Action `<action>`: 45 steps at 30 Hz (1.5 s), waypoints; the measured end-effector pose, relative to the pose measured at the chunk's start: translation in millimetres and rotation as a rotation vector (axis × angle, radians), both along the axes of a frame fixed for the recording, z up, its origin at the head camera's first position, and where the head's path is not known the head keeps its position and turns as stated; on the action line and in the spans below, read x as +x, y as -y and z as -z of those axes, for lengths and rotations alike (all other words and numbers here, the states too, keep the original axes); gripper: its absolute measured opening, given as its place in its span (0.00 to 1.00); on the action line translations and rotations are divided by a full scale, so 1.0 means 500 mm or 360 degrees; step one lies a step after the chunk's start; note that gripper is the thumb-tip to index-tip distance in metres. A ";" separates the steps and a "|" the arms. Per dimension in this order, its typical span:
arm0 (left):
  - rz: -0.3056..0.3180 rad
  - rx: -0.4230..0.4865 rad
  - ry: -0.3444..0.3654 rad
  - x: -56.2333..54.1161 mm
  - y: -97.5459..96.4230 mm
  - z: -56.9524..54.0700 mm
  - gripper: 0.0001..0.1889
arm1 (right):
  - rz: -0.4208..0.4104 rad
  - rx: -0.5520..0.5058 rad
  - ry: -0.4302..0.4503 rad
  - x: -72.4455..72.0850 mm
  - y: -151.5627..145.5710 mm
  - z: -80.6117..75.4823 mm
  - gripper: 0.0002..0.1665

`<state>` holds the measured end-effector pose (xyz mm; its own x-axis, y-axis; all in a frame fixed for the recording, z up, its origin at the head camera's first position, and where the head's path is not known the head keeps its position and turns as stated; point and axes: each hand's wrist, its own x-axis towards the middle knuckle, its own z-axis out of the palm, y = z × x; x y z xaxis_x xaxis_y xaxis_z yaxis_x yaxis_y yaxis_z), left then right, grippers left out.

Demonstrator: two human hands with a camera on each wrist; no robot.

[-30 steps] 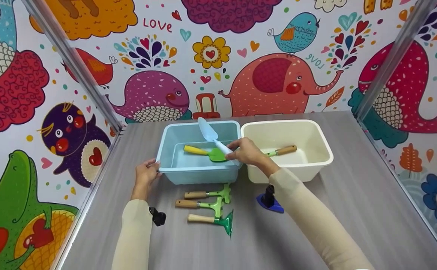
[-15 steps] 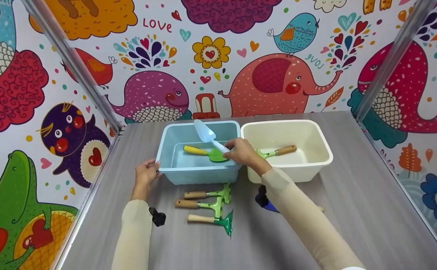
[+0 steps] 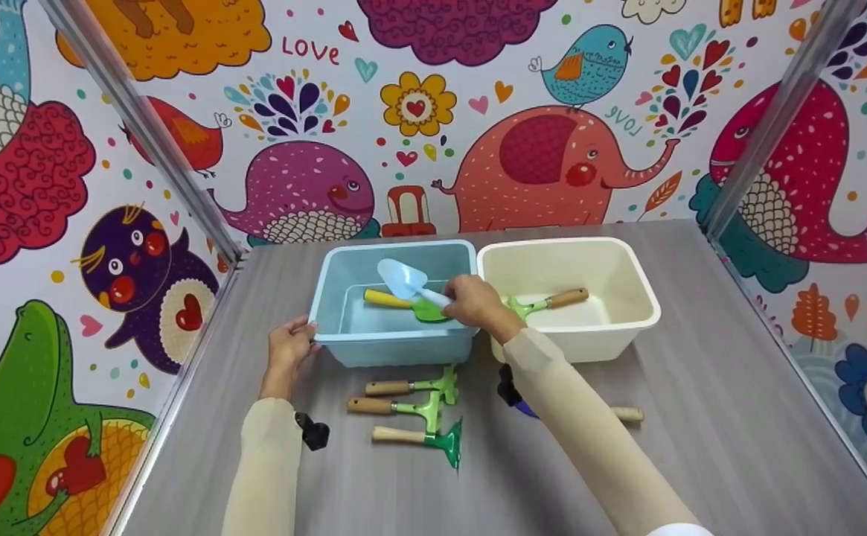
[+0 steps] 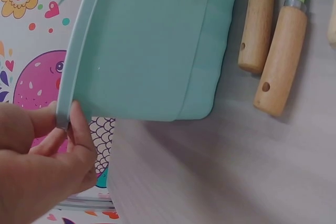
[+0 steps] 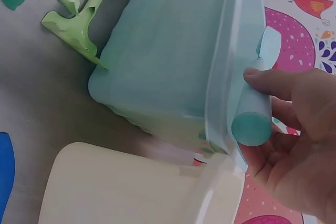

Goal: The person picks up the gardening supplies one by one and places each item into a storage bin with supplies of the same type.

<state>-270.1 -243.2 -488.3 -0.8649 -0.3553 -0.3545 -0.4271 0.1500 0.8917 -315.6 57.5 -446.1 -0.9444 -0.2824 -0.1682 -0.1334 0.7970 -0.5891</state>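
My right hand (image 3: 478,301) grips the handle of a light blue trowel (image 3: 402,278) over the light blue bin (image 3: 388,337). In the right wrist view, my thumb and fingers wrap the trowel's handle (image 5: 253,121) beside the bin's rim. Below the blade, a green trowel with a yellow handle (image 3: 388,299) lies inside this bin. My left hand (image 3: 289,350) pinches the bin's rim near its front left corner. The left wrist view shows the rim (image 4: 64,100) between thumb and fingers.
Right of the blue bin stands a cream bin (image 3: 582,328) holding a green tool with a wooden handle (image 3: 567,298). Two light green rakes (image 3: 377,404) and a darker green tool (image 3: 403,434) lie in front. My right forearm partly covers a blue tool (image 3: 626,415).
My right hand has moved slightly left, and the light blue trowel's blade has come down from above the back rim into the blue bin. My left hand has stayed on the rim.
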 end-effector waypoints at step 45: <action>0.0006 0.0125 -0.0027 0.005 0.003 0.002 0.25 | -0.0200 -0.0182 -0.0374 0.024 -0.002 0.057 0.17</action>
